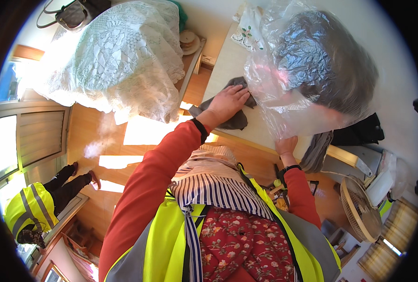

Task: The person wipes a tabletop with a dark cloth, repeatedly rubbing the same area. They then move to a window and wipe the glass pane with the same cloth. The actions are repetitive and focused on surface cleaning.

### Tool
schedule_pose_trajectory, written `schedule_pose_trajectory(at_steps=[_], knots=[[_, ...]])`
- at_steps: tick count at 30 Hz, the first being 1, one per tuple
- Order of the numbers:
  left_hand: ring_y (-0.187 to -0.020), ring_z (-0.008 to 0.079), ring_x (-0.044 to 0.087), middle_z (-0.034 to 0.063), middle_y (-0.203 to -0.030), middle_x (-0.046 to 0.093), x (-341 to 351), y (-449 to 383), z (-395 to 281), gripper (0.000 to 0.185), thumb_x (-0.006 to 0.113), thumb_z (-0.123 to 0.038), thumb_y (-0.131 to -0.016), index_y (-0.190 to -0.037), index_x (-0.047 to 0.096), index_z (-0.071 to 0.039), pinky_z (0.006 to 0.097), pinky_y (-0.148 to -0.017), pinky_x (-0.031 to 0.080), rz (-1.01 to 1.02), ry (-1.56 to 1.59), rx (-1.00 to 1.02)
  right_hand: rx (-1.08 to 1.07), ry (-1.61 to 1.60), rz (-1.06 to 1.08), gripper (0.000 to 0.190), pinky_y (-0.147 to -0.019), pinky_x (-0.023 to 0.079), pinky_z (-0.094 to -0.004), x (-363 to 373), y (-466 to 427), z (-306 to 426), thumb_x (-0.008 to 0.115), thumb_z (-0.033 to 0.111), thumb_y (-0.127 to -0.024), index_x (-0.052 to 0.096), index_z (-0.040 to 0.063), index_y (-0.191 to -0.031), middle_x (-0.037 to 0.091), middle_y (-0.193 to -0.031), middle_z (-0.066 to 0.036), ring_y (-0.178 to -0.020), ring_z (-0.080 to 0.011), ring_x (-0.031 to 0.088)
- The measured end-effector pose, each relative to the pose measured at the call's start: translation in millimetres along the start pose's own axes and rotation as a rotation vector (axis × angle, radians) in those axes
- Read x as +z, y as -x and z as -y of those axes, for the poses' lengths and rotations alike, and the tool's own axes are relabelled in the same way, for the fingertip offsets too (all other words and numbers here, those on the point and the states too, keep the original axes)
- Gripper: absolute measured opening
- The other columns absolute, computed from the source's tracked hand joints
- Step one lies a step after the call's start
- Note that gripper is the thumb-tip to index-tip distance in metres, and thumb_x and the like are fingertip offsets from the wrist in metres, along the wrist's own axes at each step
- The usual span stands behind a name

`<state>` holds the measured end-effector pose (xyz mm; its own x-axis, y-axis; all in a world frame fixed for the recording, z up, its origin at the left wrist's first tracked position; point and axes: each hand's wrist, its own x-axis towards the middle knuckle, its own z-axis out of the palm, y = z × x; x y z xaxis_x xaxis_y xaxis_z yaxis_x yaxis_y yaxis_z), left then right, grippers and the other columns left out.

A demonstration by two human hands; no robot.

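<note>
My left hand [228, 102] lies on a dark grey cloth [234, 120] on the pale tabletop [223, 65], its fingers fairly close together. To the right, my right hand [286, 145] is at the table's near edge, by the lower rim of a large clear plastic bag [283, 118]; its fingertips are hidden by the bag, so its hold cannot be told. Dark, crinkled material shows inside the bag. A folded grey cloth [316, 151] hangs over the edge just right of my right hand.
A lace cloth [124, 60] covers a bulky shape at the left. Beyond are a handbag [76, 16] and stacked plates [188, 41]. An embroidered white cloth [247, 31] lies at the back. A fan [359, 208] stands at the lower right; a person in a yellow vest [30, 208] is far left.
</note>
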<state>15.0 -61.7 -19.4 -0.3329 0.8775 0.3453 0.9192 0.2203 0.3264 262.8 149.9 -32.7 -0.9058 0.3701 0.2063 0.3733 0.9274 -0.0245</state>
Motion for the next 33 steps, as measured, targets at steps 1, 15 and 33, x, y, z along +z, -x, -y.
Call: schedule_pose_trajectory(at_steps=[1, 15, 33], knots=[[-0.129, 0.0256, 0.05, 0.0051, -0.13, 0.061, -2.1, -2.7, 9.8, 0.035, 0.055, -0.017, -0.088, -0.121, 0.06, -0.008, 0.0387, -0.108, 0.041, -0.037, -0.01, -0.032, -0.008, 0.015, 0.029, 0.024, -0.084, 0.045, -0.0524, 1.6, 1.4, -2.1, 0.059, 0.02, -0.078, 0.071, 0.004, -0.091, 0.069, -0.095, -0.016, -0.094, -0.0381, 0.061], [-0.128, 0.0248, 0.053, 0.0039, -0.131, 0.061, -13.1, -15.2, 54.5, 0.04, 0.058, -0.013, -0.086, -0.126, 0.059, -0.008, 0.0378, -0.106, 0.043, -0.055, -0.066, -0.107, 0.056, 0.203, 0.233, 0.041, -0.098, 0.044, -0.0462, 16.5, 19.0, -19.9, 0.051, 0.026, -0.093, 0.056, 0.01, -0.13, 0.06, -0.128, -0.013, -0.116, -0.0323, 0.056], [-0.128, 0.0256, 0.052, 0.0056, -0.132, 0.061, -5.9, -84.2, 117.5, 0.039, 0.062, -0.021, -0.09, -0.126, 0.059, -0.009, 0.036, -0.104, 0.044, -0.056, -0.101, -0.189, -0.023, 0.198, 0.29, 0.032, -0.093, 0.046, -0.046, 37.0, 59.7, -48.4, 0.05, 0.028, -0.093, 0.06, 0.01, -0.118, 0.062, -0.113, -0.013, -0.106, -0.0339, 0.058]])
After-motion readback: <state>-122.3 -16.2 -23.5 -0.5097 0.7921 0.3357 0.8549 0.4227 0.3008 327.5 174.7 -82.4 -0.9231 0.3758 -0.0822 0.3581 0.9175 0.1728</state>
